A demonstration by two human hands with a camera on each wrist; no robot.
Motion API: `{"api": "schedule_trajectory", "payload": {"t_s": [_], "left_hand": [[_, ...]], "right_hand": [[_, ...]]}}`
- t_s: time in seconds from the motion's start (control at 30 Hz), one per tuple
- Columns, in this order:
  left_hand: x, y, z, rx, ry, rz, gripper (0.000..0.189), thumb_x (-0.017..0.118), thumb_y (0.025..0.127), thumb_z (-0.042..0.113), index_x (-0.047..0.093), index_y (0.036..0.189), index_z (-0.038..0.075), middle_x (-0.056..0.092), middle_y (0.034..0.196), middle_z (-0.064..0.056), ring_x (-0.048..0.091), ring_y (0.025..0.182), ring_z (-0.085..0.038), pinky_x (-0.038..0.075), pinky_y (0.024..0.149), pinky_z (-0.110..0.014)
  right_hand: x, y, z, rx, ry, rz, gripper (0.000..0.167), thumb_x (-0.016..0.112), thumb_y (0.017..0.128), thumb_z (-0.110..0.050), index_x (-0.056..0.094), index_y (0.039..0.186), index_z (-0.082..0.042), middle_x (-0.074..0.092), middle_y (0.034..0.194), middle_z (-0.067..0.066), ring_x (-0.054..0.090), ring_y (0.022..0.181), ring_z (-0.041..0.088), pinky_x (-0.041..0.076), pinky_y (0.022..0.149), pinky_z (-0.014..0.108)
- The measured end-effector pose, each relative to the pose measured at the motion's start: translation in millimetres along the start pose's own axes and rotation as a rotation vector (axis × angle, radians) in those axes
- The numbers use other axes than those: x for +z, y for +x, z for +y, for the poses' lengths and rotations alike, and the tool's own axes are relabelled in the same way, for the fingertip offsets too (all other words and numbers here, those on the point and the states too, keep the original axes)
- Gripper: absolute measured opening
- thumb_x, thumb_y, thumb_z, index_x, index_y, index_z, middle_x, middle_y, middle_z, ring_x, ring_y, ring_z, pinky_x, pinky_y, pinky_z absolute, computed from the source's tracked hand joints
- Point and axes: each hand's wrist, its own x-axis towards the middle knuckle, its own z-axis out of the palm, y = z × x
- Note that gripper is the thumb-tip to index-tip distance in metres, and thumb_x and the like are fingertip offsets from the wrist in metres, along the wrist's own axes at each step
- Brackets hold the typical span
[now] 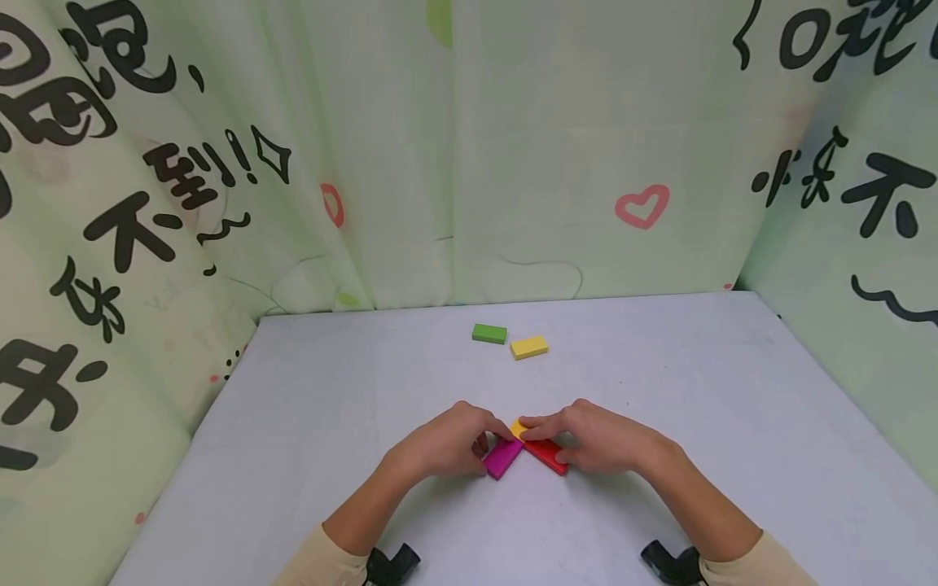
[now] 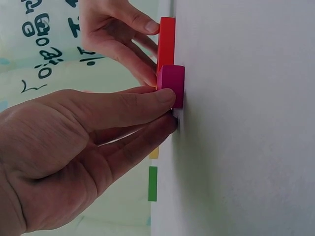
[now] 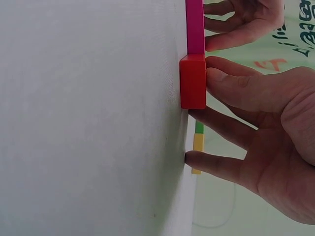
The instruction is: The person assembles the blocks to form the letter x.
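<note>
At the middle of the table, a magenta block [image 1: 503, 460] and a red block [image 1: 545, 456] lie slanted, their far ends meeting in a V shape. Just behind that meeting point, part of an orange-yellow block [image 1: 517, 428] shows, the rest covered by fingers. My left hand [image 1: 456, 439] pinches the magenta block between thumb and fingers, the thumb on its near end in the left wrist view. My right hand [image 1: 604, 437] holds the red block, its thumb [image 3: 219, 76] against it and a forefinger reaching to the orange-yellow block.
Farther back on the white table [image 1: 352, 382] lie a green block [image 1: 488, 334] and a yellow block [image 1: 529, 348], close together. A pale green curtain [image 1: 528, 163] with black lettering stands behind the table and at both sides.
</note>
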Motion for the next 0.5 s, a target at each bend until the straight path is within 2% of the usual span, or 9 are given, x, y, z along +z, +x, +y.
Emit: {"api": "schedule_trajectory", "payload": {"t_s": [0.5], "left_hand": [[-0.6,0.4,1.6,-0.02,0.009,-0.019,0.043,0.085,0.086,0.007,0.075,0.128,0.016,0.074,0.105,0.007,0.064,0.085,-0.007,0.053,0.073,-0.016]], "right_hand": [[-0.4,-0.5,-0.7,-0.014,-0.013,0.008,0.05,0.072,0.094,-0.003,0.067,0.141,-0.021,0.06,0.15,-0.004,0.064,0.131,0.028,0.056,0.096,0.034]]}}
